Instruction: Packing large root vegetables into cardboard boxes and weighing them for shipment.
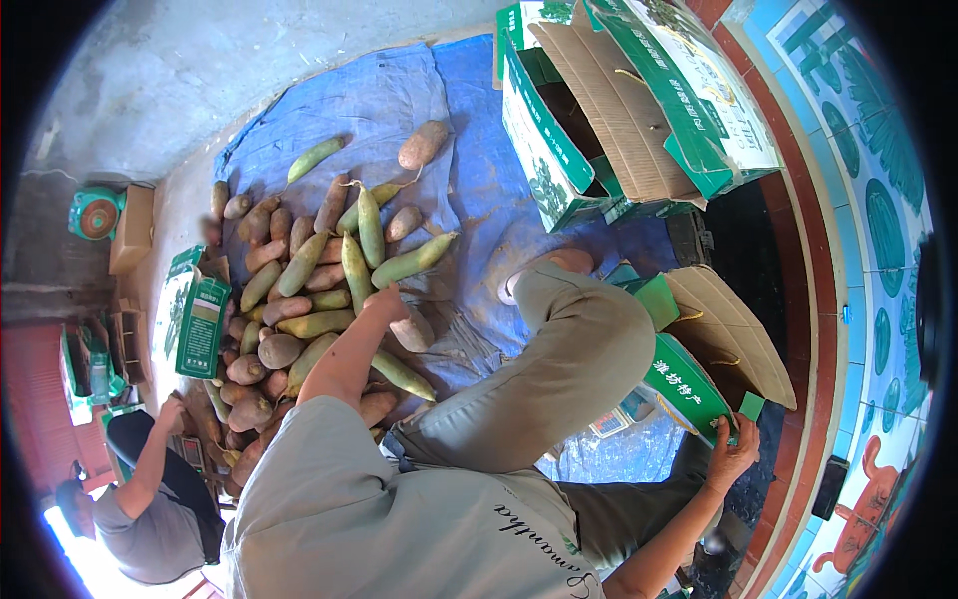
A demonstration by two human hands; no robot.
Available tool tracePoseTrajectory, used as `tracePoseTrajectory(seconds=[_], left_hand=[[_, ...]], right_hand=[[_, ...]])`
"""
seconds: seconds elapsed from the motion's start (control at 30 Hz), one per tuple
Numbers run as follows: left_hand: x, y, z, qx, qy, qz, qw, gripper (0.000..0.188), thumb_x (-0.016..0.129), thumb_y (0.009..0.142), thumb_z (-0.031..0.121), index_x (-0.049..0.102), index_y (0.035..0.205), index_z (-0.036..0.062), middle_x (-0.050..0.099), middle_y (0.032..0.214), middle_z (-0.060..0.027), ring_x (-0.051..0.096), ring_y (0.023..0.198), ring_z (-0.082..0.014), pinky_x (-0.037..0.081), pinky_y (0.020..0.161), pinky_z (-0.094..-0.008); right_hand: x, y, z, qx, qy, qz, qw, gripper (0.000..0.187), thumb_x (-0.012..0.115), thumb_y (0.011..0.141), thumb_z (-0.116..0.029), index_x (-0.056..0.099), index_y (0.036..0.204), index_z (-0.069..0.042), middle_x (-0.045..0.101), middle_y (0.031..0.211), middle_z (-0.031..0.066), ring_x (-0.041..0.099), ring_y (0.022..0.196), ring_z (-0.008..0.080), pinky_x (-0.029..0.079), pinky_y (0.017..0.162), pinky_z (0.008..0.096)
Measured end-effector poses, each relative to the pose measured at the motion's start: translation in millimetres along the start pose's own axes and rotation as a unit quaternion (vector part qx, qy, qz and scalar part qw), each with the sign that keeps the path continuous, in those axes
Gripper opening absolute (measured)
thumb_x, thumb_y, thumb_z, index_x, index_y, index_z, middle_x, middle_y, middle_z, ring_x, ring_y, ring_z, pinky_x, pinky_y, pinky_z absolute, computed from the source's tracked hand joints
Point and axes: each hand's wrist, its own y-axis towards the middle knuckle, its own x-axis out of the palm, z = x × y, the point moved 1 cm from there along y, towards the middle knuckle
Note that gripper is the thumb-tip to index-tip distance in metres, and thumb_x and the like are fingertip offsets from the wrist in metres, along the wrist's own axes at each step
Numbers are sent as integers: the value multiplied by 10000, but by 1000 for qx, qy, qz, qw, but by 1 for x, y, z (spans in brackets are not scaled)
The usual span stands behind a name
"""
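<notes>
My left hand (384, 303) reaches down over the pile, its fingers pointing at the lower end of a long green radish (355, 272). A reddish-brown root (413, 330) lies right beside that hand. The fingers are small and partly hidden, so I cannot tell whether they grip anything. At the right, my right hand (733, 454) has its fingers closed over the edge of an open green carton (691, 384) with brown cardboard flaps. This carton stands beside my bent knee, and its inside is mostly hidden.
Several reddish-brown roots (280, 350) and green radishes lie heaped on a blue tarp (384, 90). Large open cartons (549, 140) stand at the far right. Another green carton (205, 319) stands left of the heap, near a co-worker (150, 509). A tiled wall (848, 280) bounds the right side.
</notes>
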Motion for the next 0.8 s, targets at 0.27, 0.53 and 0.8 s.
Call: tracePoseTrajectory(seconds=[0.27, 0.53, 0.8], left_hand=[[24, -34, 14, 86, 178, -136, 971, 712, 805, 602, 461, 593, 1209, 156, 641, 1162, -45, 621, 1059, -227, 519, 843, -386], [41, -62, 16, 76, 94, -40, 992, 728, 787, 644, 433, 533, 1230, 85, 646, 1122, -112, 635, 1022, -254, 533, 788, -390], [30, -53, 4, 97, -151, -129, 975, 703, 673, 760, 519, 530, 1221, 9, 644, 1044, -147, 673, 850, -208, 553, 542, -313]], right_hand=[[-6, 0, -5, 0, 10, 3, 1000, 190, 702, 747, -161, 613, 872, -49, 618, 845, 92, 576, 831, 304, 432, 747, 394], [-13, 0, -9, -4, 15, -1, 1000, 170, 699, 736, -143, 613, 855, -57, 607, 821, 104, 566, 805, 325, 422, 718, 408], [-16, -4, -10, -7, 52, 8, 999, 204, 726, 678, -112, 608, 836, -60, 602, 795, 115, 564, 791, 332, 418, 713, 424]])
